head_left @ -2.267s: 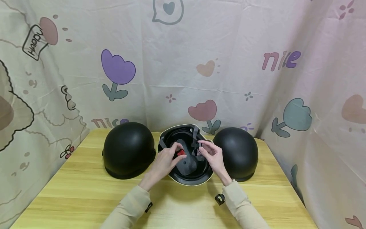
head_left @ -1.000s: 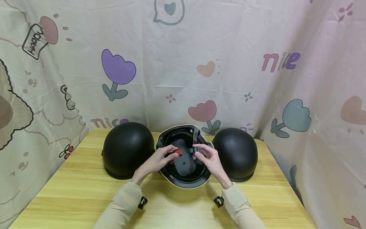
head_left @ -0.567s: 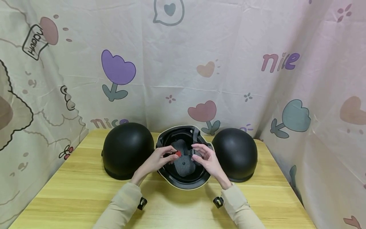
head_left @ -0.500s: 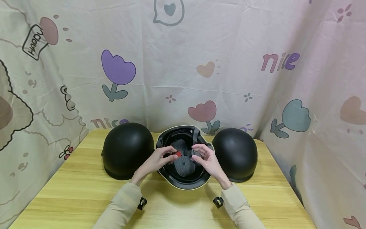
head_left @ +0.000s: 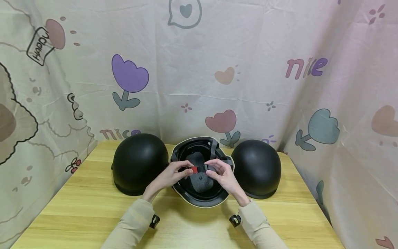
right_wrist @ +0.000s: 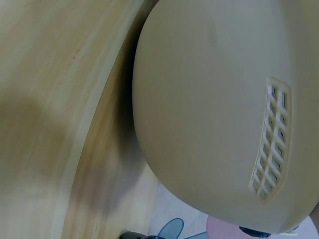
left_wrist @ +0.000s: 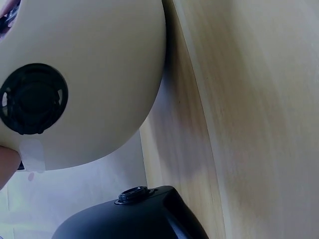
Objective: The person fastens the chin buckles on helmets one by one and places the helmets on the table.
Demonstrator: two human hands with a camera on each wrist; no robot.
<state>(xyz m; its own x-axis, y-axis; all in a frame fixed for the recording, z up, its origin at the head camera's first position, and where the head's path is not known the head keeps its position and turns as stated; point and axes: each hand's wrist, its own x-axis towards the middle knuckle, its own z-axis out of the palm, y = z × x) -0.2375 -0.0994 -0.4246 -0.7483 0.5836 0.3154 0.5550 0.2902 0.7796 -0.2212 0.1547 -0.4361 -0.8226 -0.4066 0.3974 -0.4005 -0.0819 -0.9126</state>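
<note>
An upturned helmet (head_left: 203, 203) with a beige shell and black lining sits mid-table. Over its opening, my left hand (head_left: 169, 177) pinches the red buckle half (head_left: 194, 169) of the chin strap between thumb and fingers. Facing it, my right hand (head_left: 225, 176) pinches the black buckle half (head_left: 205, 168). The two halves are in line and seem to meet; whether they are latched I cannot tell. In the left wrist view the beige shell (left_wrist: 109, 84) carries a round black knob (left_wrist: 35, 98). The right wrist view shows its vent grille (right_wrist: 273, 142); both wrist views miss the buckle.
One black helmet (head_left: 140, 164) stands dome up to the left of the beige one, another black helmet (head_left: 256, 169) to its right, both close by. The wooden table (head_left: 192, 231) extends toward me. A patterned curtain (head_left: 186, 69) hangs behind and at both sides.
The black buckle half has come left and down in my right hand toward the red one, closing the gap. Earlier, my left hand shifted slightly left with the red half. The black helmets stay put.
</note>
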